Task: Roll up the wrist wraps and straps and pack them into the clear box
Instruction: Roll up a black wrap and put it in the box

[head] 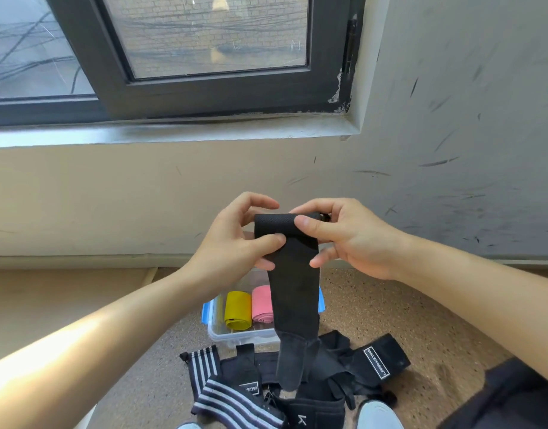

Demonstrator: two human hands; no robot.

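Note:
A long black wrist wrap [293, 292] hangs down in mid-air, its top end curled into the start of a roll. My left hand [235, 239] pinches the wrap's left edge with thumb and fingers. My right hand [340, 236] grips the rolled top from the right, thumb on the front. Below them on the floor stands the clear box [235, 335] with blue clips. Inside it lie a yellow roll [238, 309] and a pink roll [262, 303]. The hanging wrap hides the box's right part.
A pile of black wraps and straps [334, 370], some with white stripes [232, 397], lies on the speckled floor in front of the box. A wall with a dark-framed window [204, 88] rises behind. My shoe tip [378, 413] shows at the bottom.

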